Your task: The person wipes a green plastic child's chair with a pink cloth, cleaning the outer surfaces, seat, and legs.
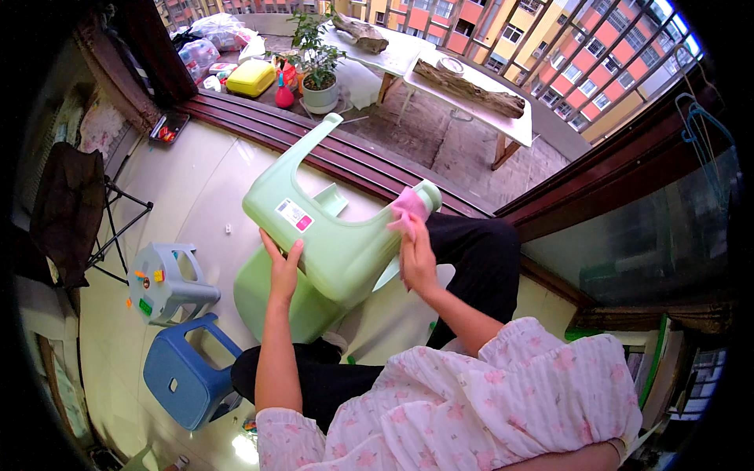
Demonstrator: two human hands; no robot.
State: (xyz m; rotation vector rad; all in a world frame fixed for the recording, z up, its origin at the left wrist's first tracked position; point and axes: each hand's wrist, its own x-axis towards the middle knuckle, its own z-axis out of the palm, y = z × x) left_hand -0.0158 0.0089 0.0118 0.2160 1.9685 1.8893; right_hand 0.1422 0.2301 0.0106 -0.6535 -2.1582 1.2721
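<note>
My left hand [284, 271] grips the seat-side edge of a light green plastic stool [336, 253], thumb on its side panel. The stool is tipped over, with its legs pointing up and away from me. A white and pink label [295, 215] is stuck on that panel. In my right hand [419, 259] is a pink cloth [407, 207], pressed against one leg near its foot. Below the tipped stool, a darker green rounded surface [265, 294] looks like a second stool's seat, partly hidden by the first and by my left arm.
To the left stand a grey-blue stool [154, 288] bearing small toy bricks, a blue stool [182, 377] and a folding chair [68, 218]. Beyond the sliding-door track [247, 126] are a potted plant [320, 88], a yellow container [251, 78] and a white table [518, 126] holding driftwood.
</note>
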